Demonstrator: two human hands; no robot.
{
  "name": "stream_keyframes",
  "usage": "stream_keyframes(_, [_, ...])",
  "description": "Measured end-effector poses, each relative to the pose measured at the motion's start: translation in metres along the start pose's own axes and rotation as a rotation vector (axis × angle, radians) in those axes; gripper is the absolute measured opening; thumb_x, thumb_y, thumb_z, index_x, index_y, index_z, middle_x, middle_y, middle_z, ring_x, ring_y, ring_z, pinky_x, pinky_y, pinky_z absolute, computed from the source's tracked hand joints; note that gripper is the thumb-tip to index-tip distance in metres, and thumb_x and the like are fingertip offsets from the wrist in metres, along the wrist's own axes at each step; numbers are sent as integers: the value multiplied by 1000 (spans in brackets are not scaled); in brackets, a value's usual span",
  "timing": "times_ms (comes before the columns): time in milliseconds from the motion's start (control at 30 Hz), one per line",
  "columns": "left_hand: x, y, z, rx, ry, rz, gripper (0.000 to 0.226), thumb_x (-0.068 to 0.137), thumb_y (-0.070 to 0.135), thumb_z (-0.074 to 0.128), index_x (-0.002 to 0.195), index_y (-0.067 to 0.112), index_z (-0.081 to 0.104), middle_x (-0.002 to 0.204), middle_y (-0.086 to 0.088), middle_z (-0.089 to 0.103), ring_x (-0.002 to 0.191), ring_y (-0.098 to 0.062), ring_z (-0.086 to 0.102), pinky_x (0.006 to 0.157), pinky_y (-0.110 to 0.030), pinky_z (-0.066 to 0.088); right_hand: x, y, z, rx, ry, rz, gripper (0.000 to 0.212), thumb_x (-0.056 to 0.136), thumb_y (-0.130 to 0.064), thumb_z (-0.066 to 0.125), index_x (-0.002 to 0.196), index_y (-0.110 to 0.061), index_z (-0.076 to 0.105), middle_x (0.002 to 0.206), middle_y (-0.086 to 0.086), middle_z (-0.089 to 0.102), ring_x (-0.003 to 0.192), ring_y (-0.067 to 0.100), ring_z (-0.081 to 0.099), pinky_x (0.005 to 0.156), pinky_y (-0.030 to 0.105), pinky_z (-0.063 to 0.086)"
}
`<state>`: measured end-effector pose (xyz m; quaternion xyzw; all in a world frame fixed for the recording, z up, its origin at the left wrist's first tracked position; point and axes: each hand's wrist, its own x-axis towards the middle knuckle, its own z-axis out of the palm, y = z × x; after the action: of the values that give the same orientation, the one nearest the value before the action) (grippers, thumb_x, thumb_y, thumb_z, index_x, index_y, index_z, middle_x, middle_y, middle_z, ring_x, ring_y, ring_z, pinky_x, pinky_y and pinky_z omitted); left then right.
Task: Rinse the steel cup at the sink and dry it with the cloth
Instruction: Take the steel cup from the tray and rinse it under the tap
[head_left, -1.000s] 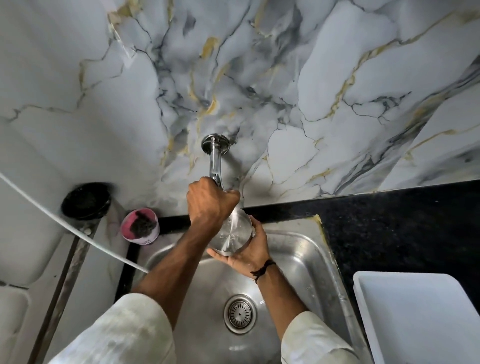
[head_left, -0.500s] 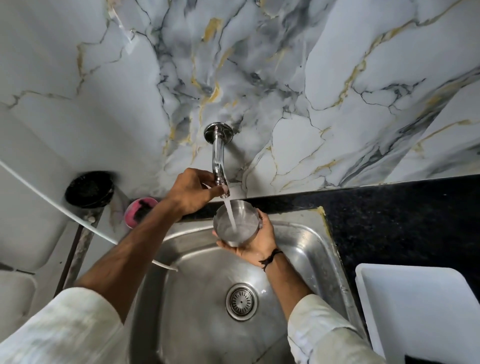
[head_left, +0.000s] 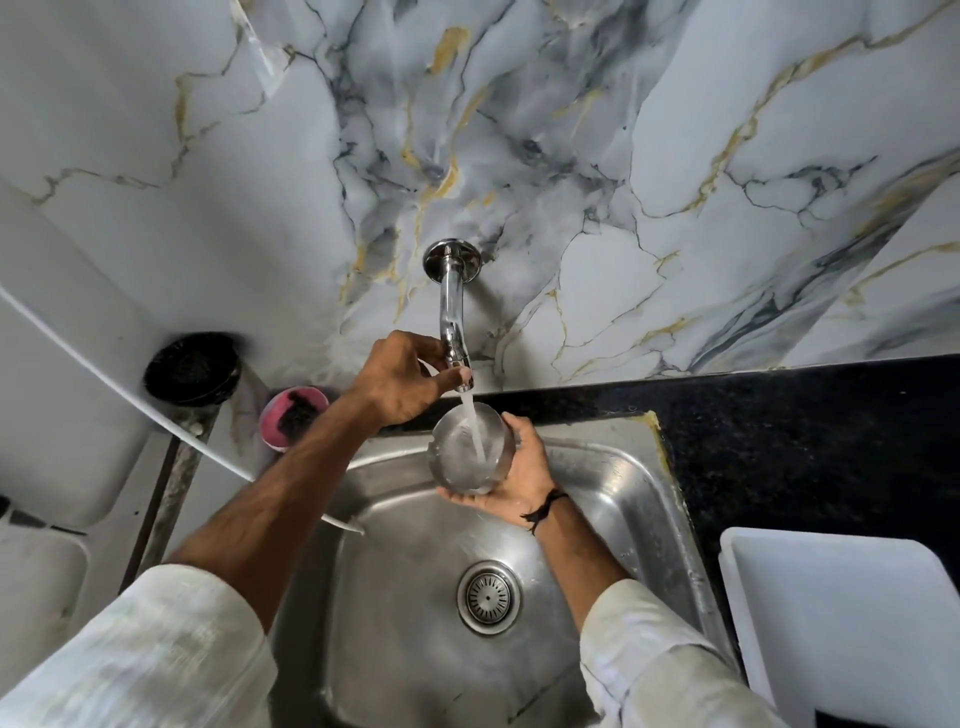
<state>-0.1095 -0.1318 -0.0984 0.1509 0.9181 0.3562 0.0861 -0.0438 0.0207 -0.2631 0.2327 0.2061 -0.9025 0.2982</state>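
Your right hand (head_left: 522, 475) cupped the round shiny steel cup (head_left: 470, 448) from below and the side, fingers (head_left: 511, 426) wrapped closed around its wall, mouth tilted up toward you over the stainless steel sink (head_left: 623, 488). Your left hand (head_left: 397, 376) sat just above and to the left, fingers pinched at the tip of the curved chrome wall tap (head_left: 453, 317). Water fell straight into the cup, directly beneath the spout. No cloth was in view

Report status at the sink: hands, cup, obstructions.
Left hand gripping tap spout. Right hand holding steel cup under running water, over sink. Nothing blocking; no cloth in view.
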Motion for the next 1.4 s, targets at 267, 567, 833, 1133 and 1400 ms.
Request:
stream_keyframes(267, [-2, -14, 11, 13, -27, -28, 9, 86, 35, 83, 80, 30, 79, 72, 21, 70, 64, 9, 60, 60, -9, 39, 0, 27, -27, -34, 72, 38, 64, 69, -60, 73, 111, -14, 81, 124, 19, 74, 128, 42, 57, 116, 60, 33])
stream_keyframes(567, [8, -24, 8, 5, -31, -23, 10, 87, 35, 81, 89, 25, 83, 78, 18, 75, 61, 17, 61, 62, -11, 42, 8, 28, -2, -285, 113, 21, 69, 72, -55, 79, 127, -15, 74, 128, 16, 73, 108, 34, 70, 97, 45, 51])
stream_keyframes(833, [7, -28, 17, -2, -33, -38, 14, 88, 35, 80, 91, 21, 82, 77, 21, 71, 77, 8, 62, 65, -12, 43, 6, 32, -3, -813, 524, -484, 82, 69, -47, 89, 142, -39, 54, 125, -10, 66, 114, 16, 63, 96, 38, 56])
stream_keyframes(1133, [-4, -25, 28, -18, -15, -28, 17, 89, 35, 80, 94, 19, 81, 78, 19, 70, 77, 12, 59, 67, -10, 41, -6, 29, -13, -649, 695, -428, 74, 80, -42, 85, 143, -36, 45, 143, 11, 56, 120, 34, 58, 88, 51, 61])
stream_keyframes(1400, [-1, -8, 3, -4, 3, 28, 14, 89, 36, 79, 91, 23, 80, 77, 24, 68, 80, 9, 61, 68, -15, 45, -10, 23, 17, -112, 450, -154, 87, 63, -64, 87, 127, -12, 61, 129, 29, 62, 107, 45, 69, 72, 52, 64])
